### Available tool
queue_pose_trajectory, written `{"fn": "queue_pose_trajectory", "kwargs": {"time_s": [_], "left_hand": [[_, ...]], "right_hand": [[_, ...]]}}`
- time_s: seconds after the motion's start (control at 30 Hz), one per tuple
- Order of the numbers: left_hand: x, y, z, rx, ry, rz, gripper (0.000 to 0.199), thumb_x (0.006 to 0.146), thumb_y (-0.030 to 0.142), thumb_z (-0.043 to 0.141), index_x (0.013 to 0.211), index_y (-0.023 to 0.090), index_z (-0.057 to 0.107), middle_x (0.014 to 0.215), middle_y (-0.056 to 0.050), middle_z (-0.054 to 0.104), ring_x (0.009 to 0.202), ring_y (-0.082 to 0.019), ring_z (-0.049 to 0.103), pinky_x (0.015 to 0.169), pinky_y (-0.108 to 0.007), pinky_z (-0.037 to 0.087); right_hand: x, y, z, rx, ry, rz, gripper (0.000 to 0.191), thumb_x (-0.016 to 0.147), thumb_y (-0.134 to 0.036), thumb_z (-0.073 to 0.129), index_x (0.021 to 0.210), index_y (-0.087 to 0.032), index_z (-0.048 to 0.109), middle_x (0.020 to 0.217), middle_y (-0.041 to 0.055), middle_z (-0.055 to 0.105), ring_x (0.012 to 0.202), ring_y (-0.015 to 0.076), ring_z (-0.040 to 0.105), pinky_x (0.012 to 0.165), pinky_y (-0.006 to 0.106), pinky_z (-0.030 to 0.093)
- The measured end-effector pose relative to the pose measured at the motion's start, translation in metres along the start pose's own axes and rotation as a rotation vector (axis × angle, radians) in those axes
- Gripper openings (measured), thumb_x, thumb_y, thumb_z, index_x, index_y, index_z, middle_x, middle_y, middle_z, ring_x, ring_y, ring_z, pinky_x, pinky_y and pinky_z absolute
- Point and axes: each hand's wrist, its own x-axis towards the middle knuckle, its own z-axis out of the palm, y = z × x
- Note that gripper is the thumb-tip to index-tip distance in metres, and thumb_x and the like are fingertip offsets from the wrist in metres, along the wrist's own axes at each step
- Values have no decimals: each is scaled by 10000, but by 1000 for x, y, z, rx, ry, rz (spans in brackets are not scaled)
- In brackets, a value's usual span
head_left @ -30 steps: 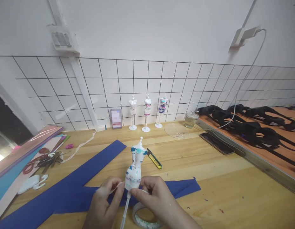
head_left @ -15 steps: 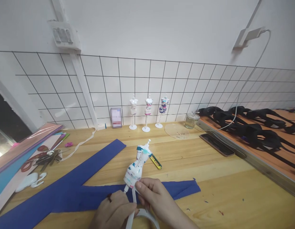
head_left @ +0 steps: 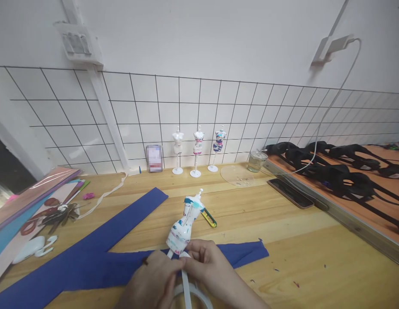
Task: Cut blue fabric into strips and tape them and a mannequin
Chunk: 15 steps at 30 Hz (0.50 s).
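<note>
A small mannequin [head_left: 181, 231] with teal, blue and pink patches leans to the right, its neck knob up. My left hand [head_left: 150, 277] is closed around the stem just below its hip. My right hand [head_left: 208, 268] pinches a white tape strip [head_left: 186, 285] against the mannequin's lower edge, thumb and fingertips together. The strip hangs down between both hands, over a white tape roll [head_left: 201, 295] that is cut off by the bottom of the view. Blue fabric [head_left: 122, 266] lies beneath the hands.
Three mannequins on stands [head_left: 195, 173] line the tiled wall. A yellow-green cutter [head_left: 209, 218] lies behind the held mannequin. A glass jar [head_left: 257, 162], a phone [head_left: 290, 193] and black straps are at the right. Scissors [head_left: 28, 225], a white glue gun-like item and coloured sheets are at the left.
My right thumb has moved in over the tape at the mannequin's lower edge. My left hand has shifted slightly left and its thumb has come up near the right thumb. The view has shifted slightly.
</note>
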Motion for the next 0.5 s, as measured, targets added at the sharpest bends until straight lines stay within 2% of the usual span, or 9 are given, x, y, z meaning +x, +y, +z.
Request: {"fn": "queue_pose_trajectory", "kwargs": {"time_s": [0.07,0.1,0.17,0.2,0.27,0.33,0.37,0.43,0.5], "left_hand": [[3,-4,0,-235,50,-365,214,784,216,503,996,238,496,722,18,569,680,-128,580,626,-221,479],[4,-5,2,-370,80,-562,275,778,287,523,1042,233,469,736,18,552,695,-135,577,648,-240,487],[6,-5,6,-696,96,-899,489,750,420,548,1162,213,388,757,12,539,709,-148,582,646,-267,496],[7,-4,8,-880,60,-1002,600,728,469,560,1216,203,335,768,3,550,713,-159,592,616,-271,497],[8,-1,11,-1213,-83,-1075,722,689,520,587,1253,188,281,734,-3,579,632,-165,606,513,-260,479],[10,1,11,-1399,-202,-1064,708,684,527,597,1229,177,312,637,18,576,479,-137,562,416,-238,424],[11,2,10,-1428,-219,-1062,663,696,520,590,1205,173,346,595,31,563,423,-114,523,390,-224,391],[13,4,7,-1399,-166,-1099,576,718,501,582,1156,170,411,547,54,529,370,-59,429,371,-186,315],[16,4,3,-1343,-120,-1155,588,688,509,614,1140,173,445,515,79,481,352,-19,321,360,-161,222]], "right_hand": [[-1,-2,1,-17,6,-1,287,671,-345,686,829,-106,670,546,-38,466,472,45,327,466,171,245],[-1,-2,1,-30,10,3,276,678,-333,676,834,-106,670,548,-38,469,467,42,316,459,168,236],[-1,-3,4,-39,11,-4,266,686,-324,662,841,-109,669,566,-31,494,471,44,324,463,168,243],[-1,-3,5,-25,-3,-15,266,690,-327,655,846,-112,667,581,-23,512,480,51,350,482,173,272],[-1,-2,7,8,-48,-42,265,706,-345,632,838,-116,660,583,-12,533,490,71,406,520,197,327],[-1,-2,8,9,-92,-58,261,734,-361,598,813,-119,655,570,-7,534,506,92,452,543,216,350],[-2,-2,7,-9,-102,-60,258,745,-363,586,803,-121,655,568,-7,530,523,99,464,553,218,352],[-2,-2,6,-73,-98,-66,250,750,-358,585,792,-123,661,574,-10,517,559,103,459,572,216,341],[-3,-3,3,-117,-76,-68,244,738,-350,604,803,-123,668,571,-23,480,558,92,410,572,211,319]]}}
